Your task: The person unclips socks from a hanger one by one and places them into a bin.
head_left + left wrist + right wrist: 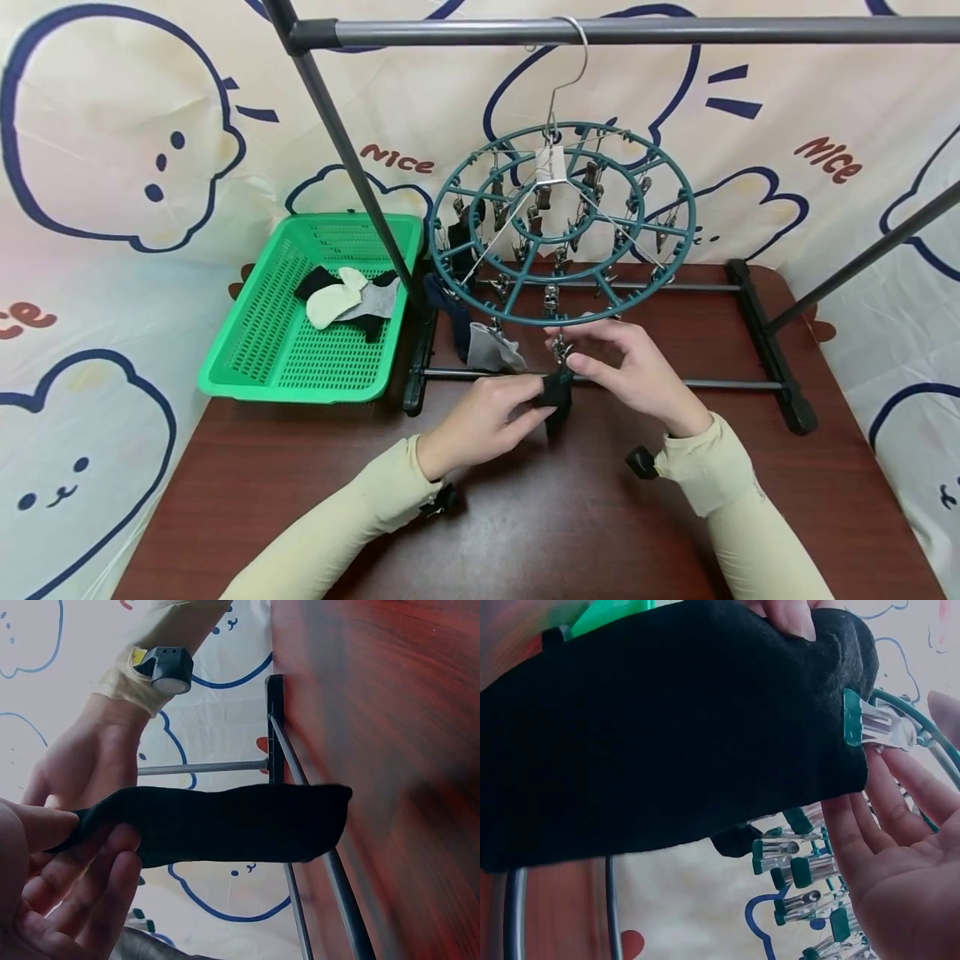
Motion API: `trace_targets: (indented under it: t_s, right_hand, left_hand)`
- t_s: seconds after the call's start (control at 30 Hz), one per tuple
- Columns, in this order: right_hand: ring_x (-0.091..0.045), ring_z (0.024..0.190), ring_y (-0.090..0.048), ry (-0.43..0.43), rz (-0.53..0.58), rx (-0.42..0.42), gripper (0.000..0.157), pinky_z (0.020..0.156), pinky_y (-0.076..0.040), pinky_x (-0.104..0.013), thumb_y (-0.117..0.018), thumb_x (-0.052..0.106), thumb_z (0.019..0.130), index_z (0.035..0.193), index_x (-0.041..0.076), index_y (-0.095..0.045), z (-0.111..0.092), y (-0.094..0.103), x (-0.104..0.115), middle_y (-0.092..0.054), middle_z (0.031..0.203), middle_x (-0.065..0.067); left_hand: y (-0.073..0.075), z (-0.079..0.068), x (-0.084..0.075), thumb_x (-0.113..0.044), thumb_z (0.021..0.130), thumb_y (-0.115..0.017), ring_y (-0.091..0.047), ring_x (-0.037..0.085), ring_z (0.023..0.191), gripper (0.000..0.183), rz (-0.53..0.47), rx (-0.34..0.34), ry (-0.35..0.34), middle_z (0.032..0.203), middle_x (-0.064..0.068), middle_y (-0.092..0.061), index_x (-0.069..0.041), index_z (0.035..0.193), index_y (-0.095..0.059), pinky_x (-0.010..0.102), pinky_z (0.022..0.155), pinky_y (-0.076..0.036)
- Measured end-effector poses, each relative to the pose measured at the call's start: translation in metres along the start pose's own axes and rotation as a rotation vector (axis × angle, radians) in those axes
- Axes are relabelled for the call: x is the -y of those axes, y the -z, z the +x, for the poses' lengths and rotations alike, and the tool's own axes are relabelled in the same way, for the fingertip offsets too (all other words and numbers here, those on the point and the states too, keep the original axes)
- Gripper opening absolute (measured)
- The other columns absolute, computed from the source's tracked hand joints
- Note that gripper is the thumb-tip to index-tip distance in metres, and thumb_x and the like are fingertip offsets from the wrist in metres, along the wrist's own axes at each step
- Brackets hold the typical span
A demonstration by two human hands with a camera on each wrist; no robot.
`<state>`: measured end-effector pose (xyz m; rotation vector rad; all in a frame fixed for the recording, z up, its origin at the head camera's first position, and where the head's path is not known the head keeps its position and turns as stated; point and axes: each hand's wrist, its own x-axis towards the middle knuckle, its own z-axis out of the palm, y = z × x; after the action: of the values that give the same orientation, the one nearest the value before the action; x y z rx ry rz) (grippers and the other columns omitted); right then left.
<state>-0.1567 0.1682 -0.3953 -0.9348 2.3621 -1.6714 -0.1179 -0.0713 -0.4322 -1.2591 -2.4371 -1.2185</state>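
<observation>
A black sock (pixel 557 392) hangs below the round green clip hanger (pixel 551 165). In the right wrist view a metal clip (pixel 885 724) with green tips bites the edge of this sock. My left hand (pixel 483 421) pinches the sock near its clipped end; in the left wrist view the rest of the sock (pixel 232 825) stretches away from its fingertips. Around the clip is my right hand (pixel 641 367), its fingers behind the clip and its thumb apart from it. Left of my hands a grey sock (pixel 491 348) and a dark navy sock (pixel 450 304) hang from the ring.
The hanger hooks over a grey metal bar (pixel 450 32) of a standing rack, whose black feet (pixel 795 408) rest on the brown table (pixel 555 533). To the left, a green basket (pixel 285 393) holds white (pixel 335 302), grey and black socks. A cartoon-printed cloth stands behind.
</observation>
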Motion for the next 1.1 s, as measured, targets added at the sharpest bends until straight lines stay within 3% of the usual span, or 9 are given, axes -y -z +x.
trace_targets:
  t_s: [0.1, 0.2, 0.3, 0.47, 0.6, 0.8, 0.93, 1.1]
  right_hand:
    - [-0.011, 0.112, -0.072, -0.014, 0.027, 0.004, 0.029, 0.095, -0.055, -0.024, -0.069, 0.008, 0.100, 0.128, 0.002, -0.071, 0.003, 0.000, 0.001, -0.073, 0.126, -0.013]
    - [-0.011, 0.106, -0.074, -0.045, 0.033, -0.031, 0.026, 0.090, -0.058, -0.026, -0.072, 0.009, 0.098, 0.123, 0.001, -0.073, 0.004, -0.001, 0.001, -0.075, 0.120, -0.011]
    - [-0.012, 0.101, -0.075, -0.078, 0.046, -0.079, 0.024, 0.087, -0.059, -0.027, -0.075, 0.009, 0.096, 0.119, 0.001, -0.075, 0.005, -0.002, 0.000, -0.077, 0.114, -0.010]
    - [-0.012, 0.095, -0.077, -0.085, 0.071, -0.144, 0.022, 0.081, -0.060, -0.027, -0.079, 0.008, 0.092, 0.112, 0.001, -0.077, 0.005, -0.002, 0.000, -0.079, 0.107, -0.008]
    - [-0.013, 0.091, -0.077, -0.072, 0.097, -0.173, 0.024, 0.078, -0.061, -0.027, -0.082, 0.005, 0.088, 0.110, -0.002, -0.077, 0.006, -0.002, 0.002, -0.080, 0.103, -0.002]
    - [-0.012, 0.086, -0.077, -0.090, 0.121, -0.201, 0.027, 0.075, -0.061, -0.026, -0.084, 0.002, 0.085, 0.109, -0.006, -0.075, 0.006, -0.003, 0.002, -0.079, 0.097, 0.006]
    - [-0.013, 0.086, -0.077, -0.089, 0.135, -0.189, 0.028, 0.076, -0.061, -0.027, -0.080, 0.001, 0.089, 0.116, -0.004, -0.072, 0.007, -0.003, 0.000, -0.079, 0.097, 0.002]
    - [-0.013, 0.090, -0.076, -0.112, 0.121, -0.121, 0.023, 0.081, -0.060, -0.026, -0.074, 0.008, 0.096, 0.117, -0.001, -0.074, 0.009, -0.003, -0.004, -0.078, 0.105, -0.011]
  left_hand:
    - [0.000, 0.001, -0.001, -0.014, 0.103, -0.066, -0.068, 0.003, 0.100, 0.018, -0.007, -0.001, -0.005, 0.116, 0.000, -0.075, -0.012, 0.120, -0.070, 0.020, 0.087, -0.053]
    - [0.000, 0.000, -0.001, -0.015, 0.103, -0.066, -0.064, 0.004, 0.088, 0.014, 0.000, -0.005, 0.002, 0.107, -0.001, -0.074, -0.012, 0.116, -0.070, 0.019, 0.081, -0.051]
    - [0.000, -0.004, 0.001, -0.018, 0.101, -0.069, -0.059, 0.008, 0.078, 0.010, 0.021, -0.014, 0.029, 0.095, -0.002, -0.069, -0.011, 0.109, -0.068, 0.019, 0.075, -0.049]
    - [-0.001, -0.007, 0.004, -0.022, 0.101, -0.070, -0.062, 0.008, 0.078, 0.015, 0.020, -0.041, 0.095, 0.090, -0.002, -0.065, -0.011, 0.107, -0.063, 0.021, 0.073, -0.050]
    - [-0.003, -0.003, 0.004, -0.026, 0.105, -0.064, -0.053, 0.007, 0.071, 0.014, 0.019, -0.084, 0.130, 0.085, -0.003, -0.059, -0.013, 0.105, -0.060, 0.020, 0.067, -0.044]
    - [-0.004, 0.003, 0.007, -0.018, 0.107, -0.059, -0.042, 0.008, 0.062, 0.016, 0.060, -0.174, 0.126, 0.070, -0.002, -0.049, -0.010, 0.093, -0.063, 0.020, 0.062, -0.038]
    - [-0.002, 0.003, 0.008, -0.016, 0.107, -0.058, -0.038, 0.008, 0.060, 0.018, 0.053, -0.175, 0.129, 0.068, -0.002, -0.044, -0.011, 0.090, -0.061, 0.020, 0.061, -0.035]
    - [0.002, 0.003, 0.007, -0.016, 0.107, -0.057, -0.047, 0.007, 0.066, 0.014, 0.044, -0.169, 0.124, 0.079, -0.001, -0.060, -0.009, 0.104, -0.069, 0.021, 0.065, -0.042]
